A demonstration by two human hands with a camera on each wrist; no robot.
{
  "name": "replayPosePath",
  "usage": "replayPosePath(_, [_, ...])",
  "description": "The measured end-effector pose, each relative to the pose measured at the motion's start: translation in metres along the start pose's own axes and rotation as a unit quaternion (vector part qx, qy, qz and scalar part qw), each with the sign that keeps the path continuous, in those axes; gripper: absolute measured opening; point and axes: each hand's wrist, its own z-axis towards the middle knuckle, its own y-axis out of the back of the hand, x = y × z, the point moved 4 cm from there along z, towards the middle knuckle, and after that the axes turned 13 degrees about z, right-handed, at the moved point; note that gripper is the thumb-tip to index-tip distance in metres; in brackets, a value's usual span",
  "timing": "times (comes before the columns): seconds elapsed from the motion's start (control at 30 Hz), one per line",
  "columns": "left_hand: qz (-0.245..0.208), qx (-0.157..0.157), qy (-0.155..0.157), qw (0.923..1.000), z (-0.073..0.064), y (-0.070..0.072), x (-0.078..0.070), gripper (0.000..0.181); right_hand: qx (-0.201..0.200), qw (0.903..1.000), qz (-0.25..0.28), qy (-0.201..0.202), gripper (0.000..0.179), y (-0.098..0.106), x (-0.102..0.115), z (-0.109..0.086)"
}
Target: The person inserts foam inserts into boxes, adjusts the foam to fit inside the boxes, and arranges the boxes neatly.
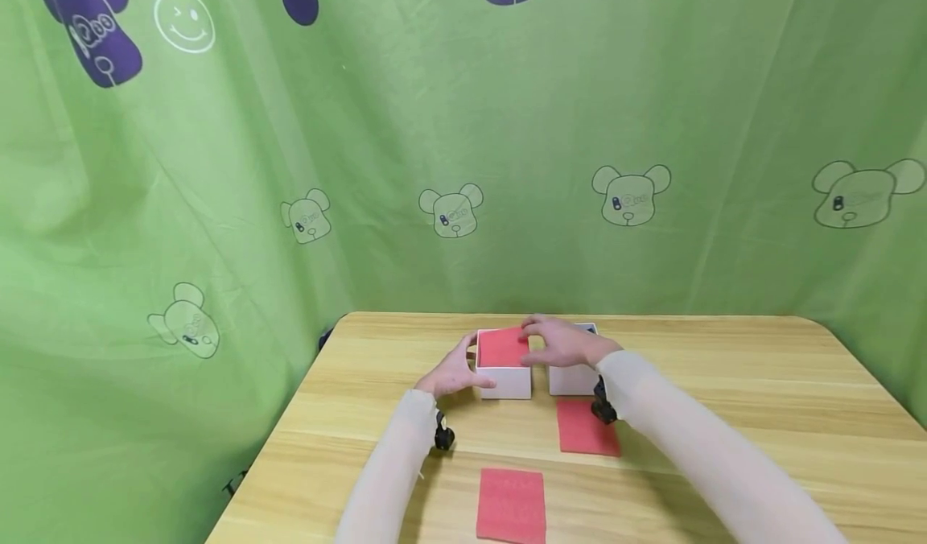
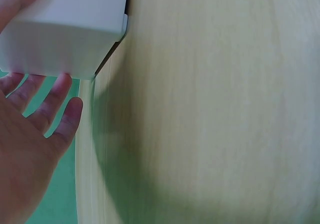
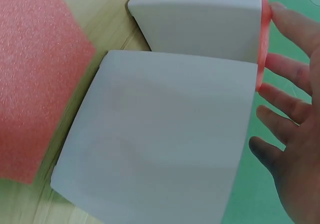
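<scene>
My left hand (image 1: 455, 371) holds the left white box (image 1: 505, 383) at its left side, thumb at the front and fingers behind. A red foam sheet (image 1: 503, 347) covers the top of this box. From the right, my right hand (image 1: 561, 343) reaches across the second white box (image 1: 572, 381) and touches the sheet's right edge with its fingertips. The right wrist view shows those fingers (image 3: 287, 69) spread and fairly straight against the red edge (image 3: 263, 34). In the left wrist view, several fingertips of the left hand (image 2: 25, 144) touch the box wall (image 2: 55, 44).
One red foam sheet (image 1: 588, 429) lies on the wooden table (image 1: 724, 383) in front of the right box. Another red sheet (image 1: 511, 505) is nearer the front. A green curtain (image 1: 536, 109) hangs behind and to the left. The right box's inside is mostly hidden by my hand.
</scene>
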Motion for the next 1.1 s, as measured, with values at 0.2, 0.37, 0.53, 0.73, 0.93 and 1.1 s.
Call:
replayPosePath(0.2, [-0.001, -0.001, 0.001, 1.0, -0.0001, -0.0005, 0.0008, 0.103, 0.003, 1.0, 0.003, 0.007, 0.047, 0.0003, 0.0013, -0.0004])
replayPosePath(0.37, [0.002, -0.002, 0.005, 1.0, -0.0011, 0.0005, -0.0012, 0.103, 0.005, 0.9999, -0.004, 0.012, 0.049, -0.0001, 0.0013, 0.0011])
replayPosePath(0.53, [0.004, 0.0, 0.006, 1.0, -0.001, 0.0011, -0.0019, 0.105, 0.002, 0.9998, -0.011, 0.015, 0.05, -0.0006, -0.0002, 0.0029])
replayPosePath(0.73, [-0.002, 0.005, 0.005, 1.0, -0.0003, 0.0001, 0.0005, 0.105, 0.003, 0.9999, -0.006, 0.012, 0.049, -0.0022, -0.0015, 0.0038])
replayPosePath(0.93, [-0.007, 0.006, 0.004, 0.9999, 0.0001, -0.001, 0.0016, 0.104, 0.01, 0.9999, -0.007, 0.011, 0.047, -0.0029, -0.0016, 0.0034])
replayPosePath(1.1, [-0.005, 0.003, 0.002, 1.0, 0.0003, -0.0005, 0.0013, 0.103, 0.012, 0.9997, -0.009, 0.02, 0.045, -0.0018, 0.0009, 0.0039])
